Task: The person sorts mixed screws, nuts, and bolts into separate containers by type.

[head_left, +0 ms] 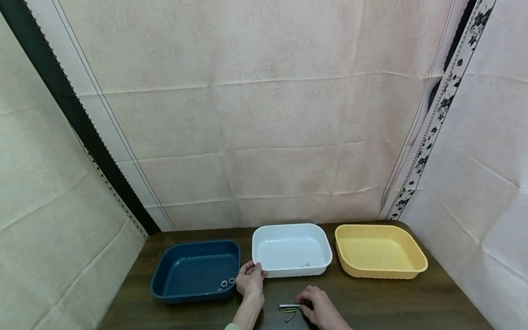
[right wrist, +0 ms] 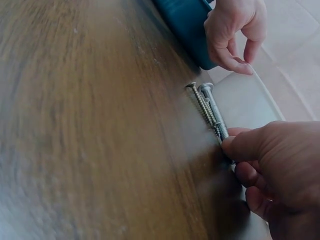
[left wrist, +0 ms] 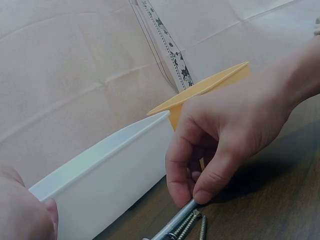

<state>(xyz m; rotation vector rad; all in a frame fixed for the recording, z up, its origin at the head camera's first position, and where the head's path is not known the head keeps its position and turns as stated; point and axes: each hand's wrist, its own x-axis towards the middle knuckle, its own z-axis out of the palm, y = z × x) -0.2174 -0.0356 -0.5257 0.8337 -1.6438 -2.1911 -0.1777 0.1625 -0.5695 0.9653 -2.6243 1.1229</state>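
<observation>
Between thumb and fingertips, my right hand (head_left: 319, 308) pinches the threaded end of a long silver bolt (head_left: 288, 306), low over the dark wooden table. Several smaller brass-coloured screws (head_left: 290, 317) lie close beside the bolt; the right wrist view shows one screw (right wrist: 201, 104) alongside its shank. With thumb and finger, my left hand (head_left: 250, 280) holds the near left corner of the white tray (head_left: 288, 254). One small thin screw (head_left: 305, 264) lies inside that tray near its front wall. In the left wrist view my left hand is mostly cut off.
Left of the white tray stands a blue tray (head_left: 194, 294) with several small metal rings or nuts (head_left: 224, 283) in its right front corner. A yellow tray (head_left: 379, 254) sits to the right. Patterned cloth (head_left: 264, 137) hangs behind and at both sides of the table (head_left: 371, 302).
</observation>
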